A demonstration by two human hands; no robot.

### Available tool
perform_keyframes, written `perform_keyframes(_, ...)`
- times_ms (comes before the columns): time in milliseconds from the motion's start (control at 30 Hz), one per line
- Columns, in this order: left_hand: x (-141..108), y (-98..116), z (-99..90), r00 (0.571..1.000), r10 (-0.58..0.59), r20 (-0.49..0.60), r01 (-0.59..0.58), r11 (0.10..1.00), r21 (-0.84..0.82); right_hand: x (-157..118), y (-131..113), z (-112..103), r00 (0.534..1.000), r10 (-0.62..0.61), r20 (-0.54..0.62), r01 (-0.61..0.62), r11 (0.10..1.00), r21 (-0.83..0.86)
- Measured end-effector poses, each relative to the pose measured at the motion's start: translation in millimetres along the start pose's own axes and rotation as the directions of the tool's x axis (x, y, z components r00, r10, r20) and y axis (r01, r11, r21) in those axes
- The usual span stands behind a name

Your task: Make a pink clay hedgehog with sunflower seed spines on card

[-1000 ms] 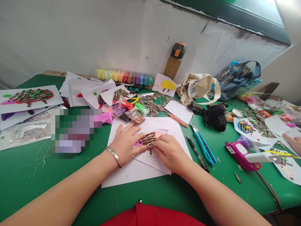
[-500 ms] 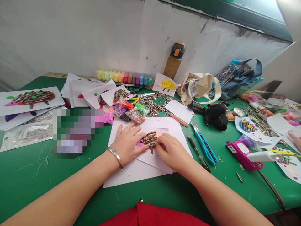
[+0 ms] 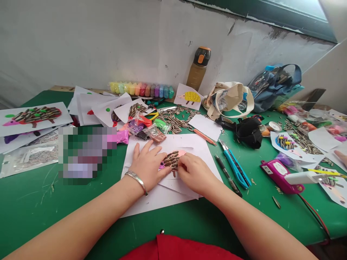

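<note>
My left hand [image 3: 148,166] lies open on the paper sheet [image 3: 146,202], just beside the one seed-covered clay hedgehog [image 3: 172,160], whose pink snout points left, long axis level; my right hand [image 3: 193,173] curls against its right end, gripping I can't tell

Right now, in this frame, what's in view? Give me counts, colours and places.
table: one, green, under everything
seed hedgehog: one, pink with striped seeds, on white paper
seed hedgehog picture: one, multicoloured, far left
sunflower seeds: many, striped, heaped behind the paper
clay packs: one row, rainbow colours, against the wall
bottle: one, tan and black, by the wall
tote bag: one, cream, right of the bottle
utility knife: one, blue, right of the paper
glue gun: one, magenta, right side
co-worker's hand: one, far right edge
left hand: one, flat on the paper
right hand: one, on the seed hedgehog
</note>
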State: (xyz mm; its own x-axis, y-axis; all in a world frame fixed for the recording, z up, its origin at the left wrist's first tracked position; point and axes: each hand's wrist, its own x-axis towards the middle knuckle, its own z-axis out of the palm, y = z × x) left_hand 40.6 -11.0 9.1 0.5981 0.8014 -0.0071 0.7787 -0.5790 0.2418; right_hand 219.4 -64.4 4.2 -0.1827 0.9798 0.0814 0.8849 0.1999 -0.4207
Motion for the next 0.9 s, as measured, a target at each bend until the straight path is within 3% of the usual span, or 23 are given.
perform_keyframes(233,3,3,-2.6,0.999,-0.025,0.036,0.025,1.000,0.000,1,3,-2,0.999,-0.007,0.051,0.005,0.999,0.046)
perform_keyframes(600,-1,-1,6.3,0.997,-0.055,0.050,0.059,0.995,-0.077,-6,12,-1,1.000,-0.008,0.023,0.002,0.966,0.257)
perform_keyframes(900,-3,-3,11.3,0.998,-0.055,0.010,0.055,0.997,-0.054,-7,16,0,0.975,-0.221,-0.032,0.220,0.927,0.305)
